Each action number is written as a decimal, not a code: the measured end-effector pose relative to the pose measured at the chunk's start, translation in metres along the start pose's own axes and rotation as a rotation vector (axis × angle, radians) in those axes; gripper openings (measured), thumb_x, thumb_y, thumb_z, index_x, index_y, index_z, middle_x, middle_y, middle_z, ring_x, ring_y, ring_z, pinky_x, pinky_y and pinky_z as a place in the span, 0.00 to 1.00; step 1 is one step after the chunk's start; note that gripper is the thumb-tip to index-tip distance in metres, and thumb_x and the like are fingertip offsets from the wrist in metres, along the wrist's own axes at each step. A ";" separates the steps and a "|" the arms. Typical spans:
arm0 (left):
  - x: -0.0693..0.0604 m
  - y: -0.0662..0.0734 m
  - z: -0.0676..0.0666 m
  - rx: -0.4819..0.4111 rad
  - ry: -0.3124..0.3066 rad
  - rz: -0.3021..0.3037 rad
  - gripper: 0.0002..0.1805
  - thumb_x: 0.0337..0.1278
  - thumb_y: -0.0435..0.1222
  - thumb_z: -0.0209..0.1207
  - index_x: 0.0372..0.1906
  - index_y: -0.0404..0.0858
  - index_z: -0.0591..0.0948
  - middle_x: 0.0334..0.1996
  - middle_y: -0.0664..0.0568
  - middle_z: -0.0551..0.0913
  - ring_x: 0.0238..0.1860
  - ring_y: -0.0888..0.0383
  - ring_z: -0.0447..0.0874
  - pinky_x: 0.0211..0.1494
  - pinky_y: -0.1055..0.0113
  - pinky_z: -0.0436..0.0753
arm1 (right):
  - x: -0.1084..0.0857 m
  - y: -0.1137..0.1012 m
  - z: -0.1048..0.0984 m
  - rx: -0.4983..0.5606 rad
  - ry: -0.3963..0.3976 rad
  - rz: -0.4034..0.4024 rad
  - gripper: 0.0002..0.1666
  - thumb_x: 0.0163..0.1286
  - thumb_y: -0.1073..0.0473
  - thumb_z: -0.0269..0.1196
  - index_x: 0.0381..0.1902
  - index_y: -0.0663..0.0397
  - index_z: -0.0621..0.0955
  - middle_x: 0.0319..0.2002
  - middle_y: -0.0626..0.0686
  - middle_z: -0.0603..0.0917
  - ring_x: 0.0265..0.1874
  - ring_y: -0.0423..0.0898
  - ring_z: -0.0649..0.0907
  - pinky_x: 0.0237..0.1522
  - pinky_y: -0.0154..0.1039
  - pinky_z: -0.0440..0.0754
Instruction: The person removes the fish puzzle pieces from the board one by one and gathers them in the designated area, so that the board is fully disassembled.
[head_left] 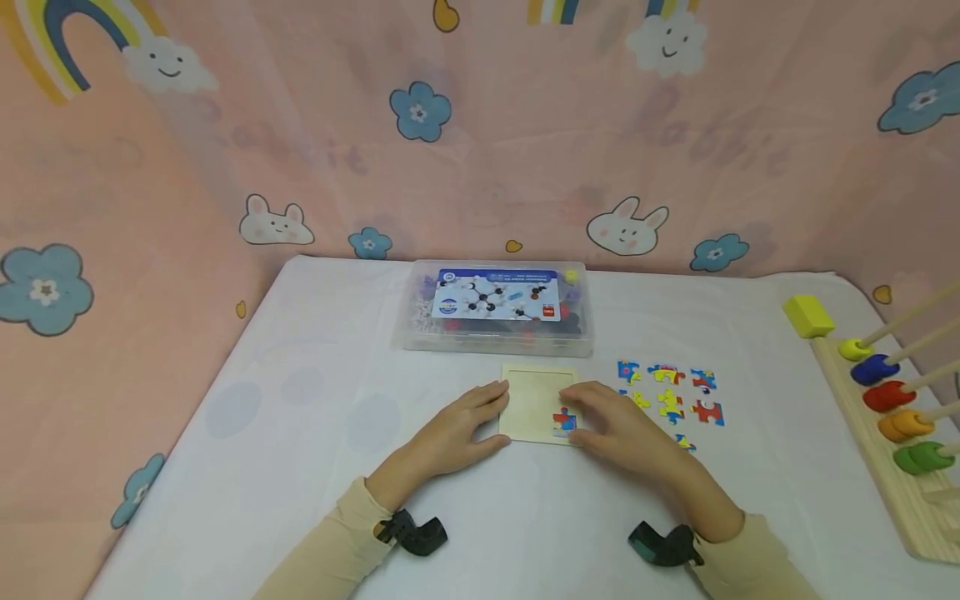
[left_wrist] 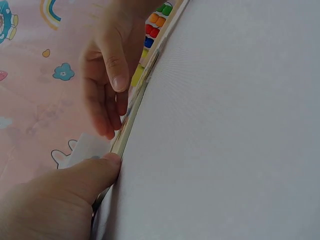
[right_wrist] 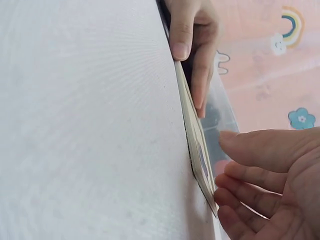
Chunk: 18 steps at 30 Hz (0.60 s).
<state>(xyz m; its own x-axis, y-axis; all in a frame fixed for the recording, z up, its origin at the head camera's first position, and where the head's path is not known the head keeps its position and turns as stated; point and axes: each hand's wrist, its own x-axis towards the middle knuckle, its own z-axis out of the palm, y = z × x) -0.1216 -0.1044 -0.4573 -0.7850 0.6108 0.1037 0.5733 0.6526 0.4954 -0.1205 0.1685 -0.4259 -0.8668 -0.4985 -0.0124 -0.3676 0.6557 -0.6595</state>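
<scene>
A wooden puzzle board (head_left: 534,410) with a raised rim lies on the table. One red-and-blue jigsaw piece (head_left: 565,421) sits in its near right corner. At the board's left edge rests my left hand (head_left: 467,425), fingers fairly straight, with the thumb (left_wrist: 102,172) against the near left corner. My right hand (head_left: 618,427) hovers at the right edge, beside the piece, its fingers loosely bent and its thumb (right_wrist: 250,147) apart from them. Nothing shows between those fingers. Several loose jigsaw pieces (head_left: 707,412) lie right of the board, some partly hidden by my right hand.
Behind the board stands a clear plastic box (head_left: 495,337) with a molecule picture on its label. On the far right is a wooden bead rack (head_left: 862,442) with coloured beads, and a yellow block (head_left: 808,317) at its far end. A patterned pink cloth (head_left: 480,175) hangs behind the table.
</scene>
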 end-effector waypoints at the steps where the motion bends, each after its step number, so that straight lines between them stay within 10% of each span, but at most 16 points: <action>1: 0.000 0.000 0.000 0.000 -0.001 -0.002 0.36 0.62 0.49 0.58 0.69 0.35 0.65 0.72 0.51 0.60 0.73 0.56 0.55 0.75 0.62 0.57 | 0.000 0.000 0.001 0.003 0.001 0.001 0.29 0.61 0.57 0.67 0.60 0.56 0.75 0.60 0.55 0.76 0.61 0.55 0.73 0.62 0.59 0.71; 18: 0.000 -0.001 0.001 -0.003 -0.011 -0.005 0.36 0.62 0.50 0.57 0.69 0.36 0.64 0.73 0.52 0.59 0.74 0.56 0.54 0.75 0.61 0.58 | 0.001 0.006 0.010 -0.041 0.027 -0.055 0.22 0.61 0.60 0.66 0.54 0.57 0.78 0.57 0.55 0.76 0.60 0.57 0.72 0.62 0.60 0.70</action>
<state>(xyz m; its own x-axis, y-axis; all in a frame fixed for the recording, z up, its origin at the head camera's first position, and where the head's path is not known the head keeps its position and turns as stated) -0.1221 -0.1044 -0.4588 -0.7853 0.6122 0.0920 0.5686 0.6546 0.4981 -0.1202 0.1667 -0.4375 -0.8536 -0.5191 0.0438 -0.4280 0.6510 -0.6270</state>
